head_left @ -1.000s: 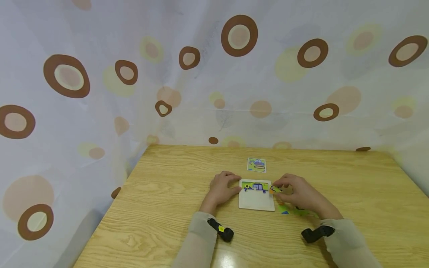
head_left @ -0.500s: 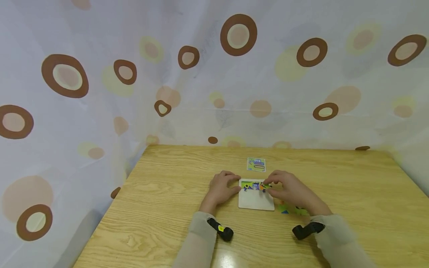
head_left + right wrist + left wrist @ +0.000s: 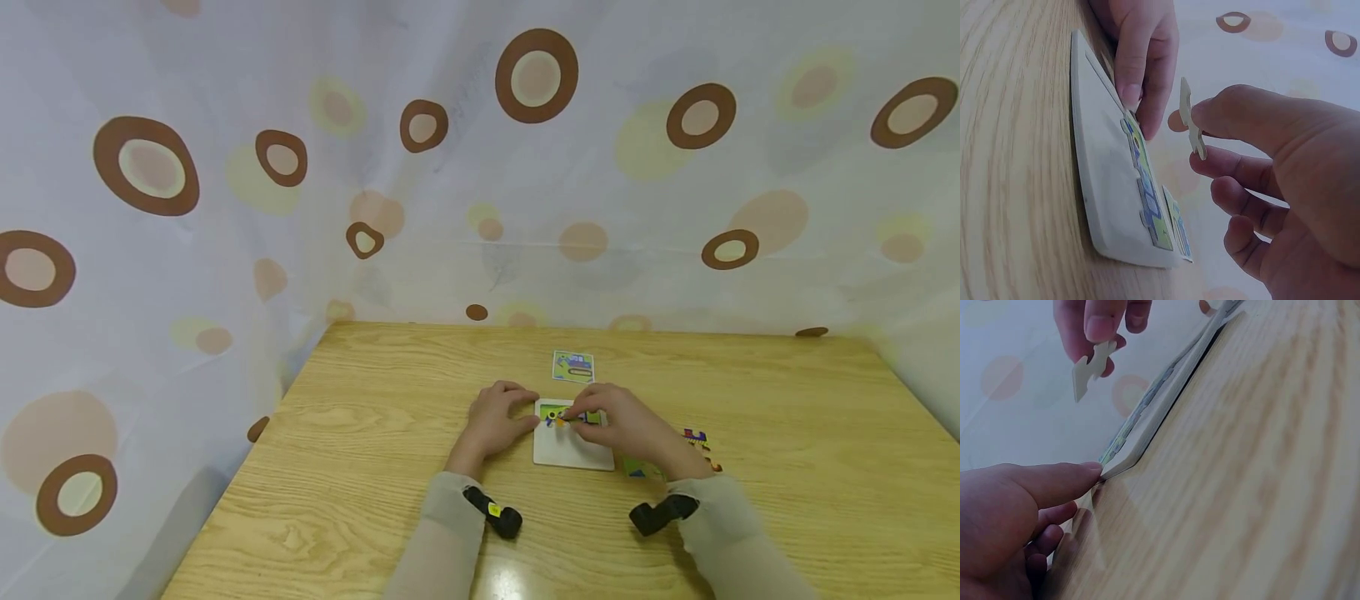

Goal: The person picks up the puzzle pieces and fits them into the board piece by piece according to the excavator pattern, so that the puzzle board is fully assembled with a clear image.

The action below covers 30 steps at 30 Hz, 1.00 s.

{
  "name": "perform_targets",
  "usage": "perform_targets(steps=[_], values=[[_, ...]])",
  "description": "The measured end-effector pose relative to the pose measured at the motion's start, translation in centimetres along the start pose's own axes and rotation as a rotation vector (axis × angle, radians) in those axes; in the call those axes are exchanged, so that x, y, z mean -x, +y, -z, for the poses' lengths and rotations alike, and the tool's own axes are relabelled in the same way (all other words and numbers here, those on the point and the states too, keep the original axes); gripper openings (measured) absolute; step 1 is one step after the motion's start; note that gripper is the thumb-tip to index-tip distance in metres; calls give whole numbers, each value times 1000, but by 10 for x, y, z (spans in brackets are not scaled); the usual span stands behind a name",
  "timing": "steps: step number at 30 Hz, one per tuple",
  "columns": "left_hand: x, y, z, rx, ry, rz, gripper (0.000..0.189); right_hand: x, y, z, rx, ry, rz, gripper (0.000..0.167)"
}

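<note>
The right hand [image 3: 626,425] is pinching a puzzle piece [image 3: 1184,103] above the white tray [image 3: 573,450], the left hand [image 3: 497,422], thumb and forefinger apart, is touching the tray's edge, and this apparent placing step is likely calling for alignment with the laid row [image 3: 1150,195].

Wood-grained table [image 3: 337,417] — white tray [image 3: 572,452], picture card [image 3: 573,367], loose puzzle pieces [image 3: 695,436].

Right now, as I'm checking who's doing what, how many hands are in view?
2: the left hand touches the left edge of the white tray; the right hand pinches a puzzle piece above it.
</note>
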<state>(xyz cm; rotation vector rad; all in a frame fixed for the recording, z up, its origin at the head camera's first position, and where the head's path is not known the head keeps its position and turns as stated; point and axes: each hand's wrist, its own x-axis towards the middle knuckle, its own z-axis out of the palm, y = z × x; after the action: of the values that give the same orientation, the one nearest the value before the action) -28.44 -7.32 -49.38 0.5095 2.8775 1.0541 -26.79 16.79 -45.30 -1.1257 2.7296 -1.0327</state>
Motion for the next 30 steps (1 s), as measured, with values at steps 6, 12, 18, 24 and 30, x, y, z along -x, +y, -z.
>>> perform_targets(steps=[6, 12, 18, 24, 30], values=[[0, -1, 0, -5, 3, -4, 36, -6, -4, -6, -32, -14, -14, 16], [0, 0, 1, -15, 7, -22, 34, -9, -3, -13, -18, -32, -14, 16], [0, 0, 0, -16, 4, -27, 34, -12, -2, -19, 38, -31, -10, 14], [-1, -1, 0, -36, -2, -14, 35, -13, 0, -22, 45, -33, 12, 12], [-1, -1, 0, -46, 2, -18, 34, -15, 4, -27, 60, -34, 4, 13]])
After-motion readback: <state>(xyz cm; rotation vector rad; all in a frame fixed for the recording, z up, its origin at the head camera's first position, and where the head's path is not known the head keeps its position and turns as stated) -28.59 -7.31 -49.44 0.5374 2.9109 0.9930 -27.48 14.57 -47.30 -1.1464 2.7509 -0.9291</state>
